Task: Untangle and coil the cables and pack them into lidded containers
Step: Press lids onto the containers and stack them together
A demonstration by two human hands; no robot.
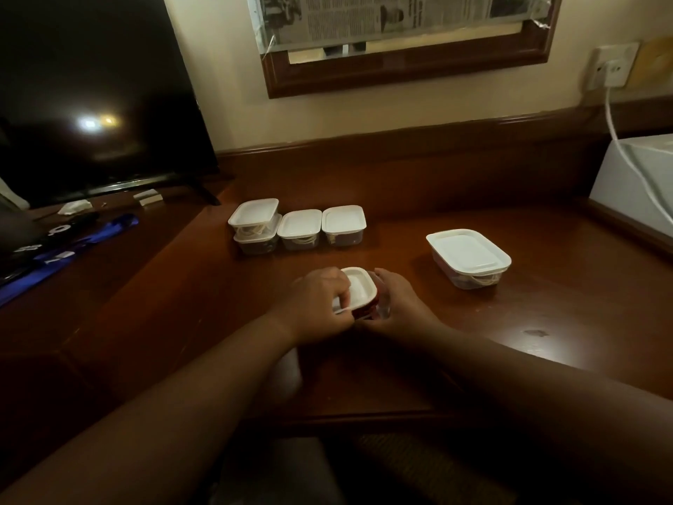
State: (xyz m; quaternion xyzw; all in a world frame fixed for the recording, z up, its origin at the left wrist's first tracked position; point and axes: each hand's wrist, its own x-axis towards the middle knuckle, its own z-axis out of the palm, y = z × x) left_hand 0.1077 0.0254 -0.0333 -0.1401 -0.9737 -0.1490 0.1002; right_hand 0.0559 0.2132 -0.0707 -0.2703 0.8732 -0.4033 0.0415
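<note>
A small clear container with a white lid (360, 289) sits tilted between my hands at the middle of the wooden desk (546, 322). My left hand (320, 300) curls over the lid's left side, fingers pinching its edge. My right hand (395, 304) grips the clear body (382, 309) from the right. Something red shows under the lid; a white cable end (342, 310) sticks out by my left fingers. Behind, several small lidded containers (302, 227) stand in a row, one stacked on another, with coiled cables inside. A larger lidded container (468, 256) stands at the right.
A dark television (98, 103) stands at the back left, with blue items (73, 246) and white scraps in front of it. A white box (641, 184) with a white cable running to a wall socket (612, 67) sits at the right edge. A framed mirror hangs above.
</note>
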